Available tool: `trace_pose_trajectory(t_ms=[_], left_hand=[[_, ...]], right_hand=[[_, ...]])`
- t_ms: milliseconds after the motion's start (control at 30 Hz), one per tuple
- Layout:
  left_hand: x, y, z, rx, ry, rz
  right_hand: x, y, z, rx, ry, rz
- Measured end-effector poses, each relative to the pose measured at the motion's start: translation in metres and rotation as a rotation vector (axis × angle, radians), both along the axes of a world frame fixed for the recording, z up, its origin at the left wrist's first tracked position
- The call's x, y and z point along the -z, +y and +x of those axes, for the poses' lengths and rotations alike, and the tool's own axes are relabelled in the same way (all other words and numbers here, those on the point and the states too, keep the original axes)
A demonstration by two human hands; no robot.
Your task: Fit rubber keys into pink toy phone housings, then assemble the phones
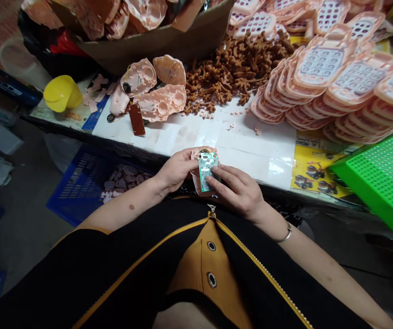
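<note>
Close to my body, at the table's front edge, my left hand (179, 170) grips a pink plastic shell (195, 177) by its left side, thumb on top. A green circuit board (207, 167) lies in the shell, with a dark round part and thin wires at its top end. The fingertips of my right hand (239, 187) rest on the right part of the board, fingers slightly apart. The underside of the shell is hidden.
Pink shells with wires (160, 103) and a brown board (137, 119) lie beyond my hands. Behind are brown pieces (230, 68) and a cardboard box (155, 45). Stacked keypad shells (316, 68) and a green basket (381, 173) stand right; a yellow cup (62, 93) left, a blue crate (76, 183) below.
</note>
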State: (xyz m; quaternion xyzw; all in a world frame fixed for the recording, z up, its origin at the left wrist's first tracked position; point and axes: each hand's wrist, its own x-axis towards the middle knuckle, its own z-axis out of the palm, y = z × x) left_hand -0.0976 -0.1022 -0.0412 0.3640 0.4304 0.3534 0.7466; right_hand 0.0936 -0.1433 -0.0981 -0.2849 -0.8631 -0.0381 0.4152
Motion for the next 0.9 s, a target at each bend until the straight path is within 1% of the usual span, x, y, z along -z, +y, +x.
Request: trace_pose_trajectory(t_ms=[133,333,600,733,900], left_hand=[[0.002,0.001,0.000,-0.017,0.004,0.022],[0.005,0.001,-0.003,-0.018,0.009,0.014],[0.006,0.001,-0.003,-0.013,0.009,0.029],[0.006,0.001,-0.002,-0.026,-0.004,0.044],[0.007,0.001,-0.001,-0.053,0.015,0.089]], right_hand=[[0.000,0.000,-0.002,0.022,-0.005,0.000],[-0.004,0.002,-0.008,0.015,0.079,0.025],[-0.010,0.002,-0.009,0.019,0.044,0.066],[-0.009,0.001,-0.008,0.029,0.013,0.065],[-0.003,0.000,-0.009,0.062,0.029,0.041]])
